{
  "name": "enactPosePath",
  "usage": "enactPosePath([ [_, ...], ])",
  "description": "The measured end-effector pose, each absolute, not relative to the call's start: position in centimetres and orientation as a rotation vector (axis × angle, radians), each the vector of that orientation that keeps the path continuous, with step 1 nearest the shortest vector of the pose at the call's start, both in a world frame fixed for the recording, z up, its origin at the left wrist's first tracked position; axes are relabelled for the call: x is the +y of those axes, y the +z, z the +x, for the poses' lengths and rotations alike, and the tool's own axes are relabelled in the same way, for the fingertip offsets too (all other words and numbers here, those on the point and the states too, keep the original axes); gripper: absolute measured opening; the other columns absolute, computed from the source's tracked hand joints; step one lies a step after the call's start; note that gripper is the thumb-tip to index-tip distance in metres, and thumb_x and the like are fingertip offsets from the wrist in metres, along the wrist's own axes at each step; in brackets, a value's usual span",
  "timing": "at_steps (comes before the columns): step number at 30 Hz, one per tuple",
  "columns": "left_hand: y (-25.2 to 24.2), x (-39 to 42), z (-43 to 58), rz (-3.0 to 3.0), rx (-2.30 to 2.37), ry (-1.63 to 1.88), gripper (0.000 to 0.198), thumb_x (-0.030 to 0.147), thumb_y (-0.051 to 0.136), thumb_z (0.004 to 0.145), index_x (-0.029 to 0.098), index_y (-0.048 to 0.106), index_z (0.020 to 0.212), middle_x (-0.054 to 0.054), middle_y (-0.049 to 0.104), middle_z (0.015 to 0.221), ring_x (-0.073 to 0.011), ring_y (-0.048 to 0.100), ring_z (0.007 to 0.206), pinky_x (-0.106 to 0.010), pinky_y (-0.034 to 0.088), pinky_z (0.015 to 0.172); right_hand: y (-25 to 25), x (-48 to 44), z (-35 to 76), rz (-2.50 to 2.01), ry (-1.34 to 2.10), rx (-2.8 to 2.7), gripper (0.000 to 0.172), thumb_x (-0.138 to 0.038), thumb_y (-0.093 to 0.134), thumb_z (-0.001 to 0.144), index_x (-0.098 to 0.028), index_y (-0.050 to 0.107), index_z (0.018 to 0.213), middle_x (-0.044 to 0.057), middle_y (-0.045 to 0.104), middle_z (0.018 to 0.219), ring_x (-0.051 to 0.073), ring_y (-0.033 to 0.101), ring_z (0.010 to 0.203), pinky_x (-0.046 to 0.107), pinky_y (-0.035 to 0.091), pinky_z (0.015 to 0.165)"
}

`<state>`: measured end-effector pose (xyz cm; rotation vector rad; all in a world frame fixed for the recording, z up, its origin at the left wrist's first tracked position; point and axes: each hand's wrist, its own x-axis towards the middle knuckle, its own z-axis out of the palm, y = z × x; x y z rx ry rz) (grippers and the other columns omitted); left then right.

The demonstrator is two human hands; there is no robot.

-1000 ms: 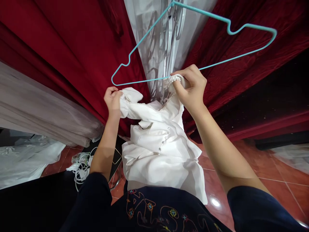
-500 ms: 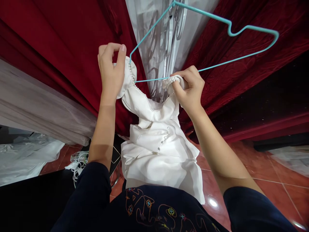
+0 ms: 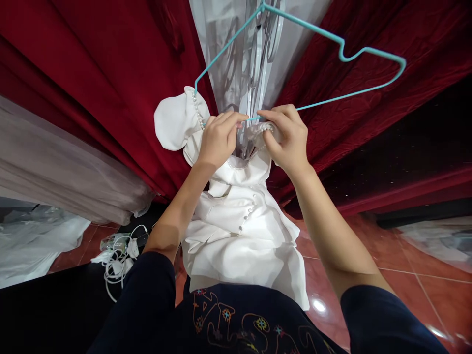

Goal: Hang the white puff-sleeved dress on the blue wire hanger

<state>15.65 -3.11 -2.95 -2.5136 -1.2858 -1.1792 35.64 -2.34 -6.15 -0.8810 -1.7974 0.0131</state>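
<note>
A white garment (image 3: 239, 221) with pearl trim and a row of small buttons hangs down in front of me. Its puffed left sleeve (image 3: 175, 118) sits over the left end of a turquoise wire hanger (image 3: 346, 54). My left hand (image 3: 219, 137) is closed on the hanger's lower bar and the garment's neckline at the middle. My right hand (image 3: 285, 135) is closed on the garment's other pearl-edged shoulder, held against the same bar. The hanger's hook goes out of view at the top.
Dark red curtains (image 3: 92, 73) hang left and right, with clear plastic-wrapped garments (image 3: 254, 59) between them. Beige fabric (image 3: 55, 167) lies at the left. White cables and chargers (image 3: 118, 255) lie on the red tiled floor (image 3: 387, 265). White plastic sheeting (image 3: 33, 241) covers the floor at far left.
My left hand lifted the left sleeve onto the hanger's end, let it go and moved right to the middle bar. My right hand stayed put. The hanger swung slightly left.
</note>
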Motion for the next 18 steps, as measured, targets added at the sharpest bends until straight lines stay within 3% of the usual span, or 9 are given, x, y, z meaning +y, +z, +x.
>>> enactPosePath([
  [2,-2.4,-3.1,15.2,-2.527,-1.283,-1.205,0.033,0.008,0.040,0.106,0.022,0.069,0.114,-0.004,0.074,0.101,-0.0231,0.070,0.101,-0.040,0.049,0.098,-6.0,-2.4,37.6,-0.902,-0.090,-1.853,0.043,-0.025,0.052,0.094,-0.032,0.064,0.135,0.009,0.062,0.130,0.027,0.061,0.126,0.049,0.056,0.106],
  [4,-1.8,-3.1,14.6,-2.538,-1.288,-1.224,0.031,0.008,0.042,0.105,0.022,0.070,0.111,-0.003,0.075,0.099,-0.0228,0.071,0.099,-0.040,0.050,0.098,-6.0,-1.7,40.6,-0.899,-0.286,-1.742,0.049,-0.022,0.057,0.086,-0.028,0.065,0.133,0.013,0.058,0.132,0.029,0.058,0.128,0.045,0.058,0.094],
  [7,-1.3,-3.0,13.7,-2.560,-1.312,-1.252,0.030,0.007,0.045,0.103,0.022,0.071,0.109,-0.003,0.075,0.097,-0.0226,0.072,0.097,-0.041,0.052,0.099,-6.0,0.5,45.9,-1.013,-0.503,-1.444,0.051,-0.023,0.065,0.069,-0.018,0.065,0.120,0.014,0.055,0.119,0.025,0.059,0.103,0.032,0.047,0.061],
  [8,-1.2,-3.0,13.5,-2.575,-1.312,-1.270,0.031,0.007,0.046,0.102,0.022,0.072,0.109,-0.003,0.075,0.097,-0.0225,0.072,0.097,-0.040,0.052,0.098,-5.7,1.4,47.5,-1.142,-0.501,-1.377,0.046,-0.021,0.067,0.066,-0.018,0.065,0.112,0.013,0.056,0.114,0.021,0.058,0.091,0.030,0.043,0.057],
  [13,-1.1,-3.1,13.7,-2.668,-1.276,-1.374,0.035,0.002,0.047,0.097,0.023,0.074,0.107,-0.002,0.075,0.096,-0.0198,0.072,0.092,-0.035,0.056,0.092,-2.5,3.4,50.7,-1.245,-0.384,-1.149,0.023,-0.007,0.072,0.062,-0.022,0.064,0.077,0.005,0.066,0.077,0.013,0.055,0.061,0.034,0.036,0.052],
  [18,-1.0,-3.3,14.1,-2.681,-1.301,-1.388,0.036,0.002,0.047,0.096,0.023,0.075,0.104,-0.002,0.075,0.094,-0.0189,0.072,0.091,-0.033,0.057,0.087,0.3,2.7,50.6,-1.355,-0.293,-1.188,0.017,-0.003,0.072,0.065,-0.018,0.073,0.072,0.006,0.072,0.069,0.016,0.063,0.058,0.037,0.039,0.053],
])
